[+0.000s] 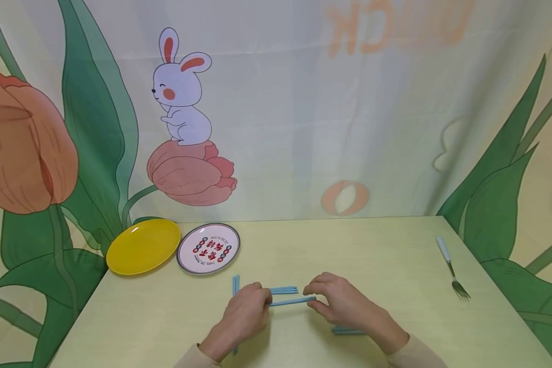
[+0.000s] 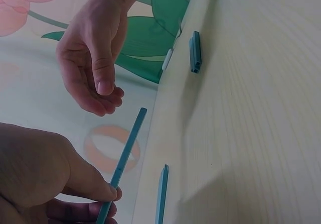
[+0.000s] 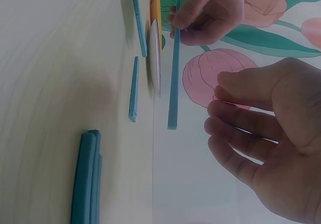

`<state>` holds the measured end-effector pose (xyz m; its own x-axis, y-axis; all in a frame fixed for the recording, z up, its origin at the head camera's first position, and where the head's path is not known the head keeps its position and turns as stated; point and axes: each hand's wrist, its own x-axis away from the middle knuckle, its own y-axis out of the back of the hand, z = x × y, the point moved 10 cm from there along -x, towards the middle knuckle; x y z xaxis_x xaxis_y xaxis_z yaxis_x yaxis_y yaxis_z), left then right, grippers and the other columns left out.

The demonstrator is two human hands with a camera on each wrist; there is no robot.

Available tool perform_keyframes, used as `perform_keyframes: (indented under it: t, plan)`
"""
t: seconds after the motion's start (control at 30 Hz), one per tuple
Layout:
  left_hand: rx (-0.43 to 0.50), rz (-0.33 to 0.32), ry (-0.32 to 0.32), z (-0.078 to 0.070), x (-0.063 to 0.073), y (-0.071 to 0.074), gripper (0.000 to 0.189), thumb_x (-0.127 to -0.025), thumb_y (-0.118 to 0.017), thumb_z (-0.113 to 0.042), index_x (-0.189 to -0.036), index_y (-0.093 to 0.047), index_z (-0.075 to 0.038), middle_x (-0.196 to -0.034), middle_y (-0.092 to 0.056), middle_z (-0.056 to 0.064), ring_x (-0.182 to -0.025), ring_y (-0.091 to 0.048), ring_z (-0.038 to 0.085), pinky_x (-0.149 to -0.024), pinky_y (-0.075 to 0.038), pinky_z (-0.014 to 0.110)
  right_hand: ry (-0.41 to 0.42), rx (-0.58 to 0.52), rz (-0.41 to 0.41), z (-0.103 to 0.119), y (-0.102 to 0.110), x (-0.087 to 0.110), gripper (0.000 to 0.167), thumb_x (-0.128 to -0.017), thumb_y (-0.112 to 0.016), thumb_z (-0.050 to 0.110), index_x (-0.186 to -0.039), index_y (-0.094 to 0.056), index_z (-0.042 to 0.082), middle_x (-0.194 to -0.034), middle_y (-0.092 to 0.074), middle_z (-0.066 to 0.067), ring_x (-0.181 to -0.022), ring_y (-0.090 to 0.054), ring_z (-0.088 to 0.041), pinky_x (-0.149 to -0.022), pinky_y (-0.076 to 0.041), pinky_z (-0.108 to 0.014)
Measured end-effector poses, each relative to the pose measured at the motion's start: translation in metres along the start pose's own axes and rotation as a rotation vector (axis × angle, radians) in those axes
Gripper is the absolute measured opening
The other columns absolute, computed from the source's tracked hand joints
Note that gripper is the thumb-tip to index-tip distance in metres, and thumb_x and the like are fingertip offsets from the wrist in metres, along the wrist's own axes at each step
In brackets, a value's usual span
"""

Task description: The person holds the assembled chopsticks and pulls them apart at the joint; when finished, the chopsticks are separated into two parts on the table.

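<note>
The left hand (image 1: 248,309) pinched one blue stick (image 1: 291,302) above the table (image 1: 423,260); the right hand (image 1: 342,301), fingers loosely bent, held nothing. The stick extended between both hands, long axis nearly sideways, its free end pointing right, near the right fingertips.

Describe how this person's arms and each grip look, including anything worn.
The left grip and right grip are ungloved human hands; no rings, cables or markings show on either. The left sleeve and right sleeve are plain pale beige, ending short of the wrists.
</note>
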<state>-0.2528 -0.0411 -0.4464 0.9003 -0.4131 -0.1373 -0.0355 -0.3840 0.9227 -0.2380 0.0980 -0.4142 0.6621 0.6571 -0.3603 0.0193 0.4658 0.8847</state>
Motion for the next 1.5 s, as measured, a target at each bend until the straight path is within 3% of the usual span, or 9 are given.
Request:
perform_keyframes:
  t: [1.03,1.27,1.5]
  plan:
    - [0.046,0.019,-0.023,-0.009,-0.003,-0.002,0.01,-0.085,-0.064,-0.006,-0.084,-0.074,-0.01,-0.073,-0.055,-0.005,-0.066,-0.048,0.007,-0.058,-0.04,0.021,0.001,-0.04,0.068,0.003,-0.013,-0.001,0.01,-0.086,-0.073,0.014,-0.096,-0.072,0.012,-0.093,-0.069,0.006,-0.086,-0.062,-0.009,-0.075,-0.052,-0.023]
    - [0.047,0.012,-0.033,-0.011,-0.003,-0.001,0.01,-0.085,-0.065,-0.007,-0.084,-0.074,-0.011,-0.074,-0.056,-0.006,-0.068,-0.05,0.007,-0.059,-0.042,0.021,0.004,-0.033,0.065,0.002,-0.016,-0.001,0.01,-0.085,-0.074,0.013,-0.096,-0.072,0.013,-0.092,-0.068,0.007,-0.086,-0.06,-0.007,-0.073,-0.051,-0.02]
    - [0.055,0.003,-0.071,-0.018,-0.003,0.0,0.009,-0.086,-0.067,-0.006,-0.084,-0.074,-0.011,-0.074,-0.056,-0.008,-0.069,-0.051,0.006,-0.062,-0.044,0.021,0.039,-0.018,0.035,0.004,-0.017,-0.002,0.008,-0.084,-0.075,0.013,-0.091,-0.073,0.012,-0.082,-0.062,0.008,-0.075,-0.053,-0.004,-0.065,-0.045,-0.012]
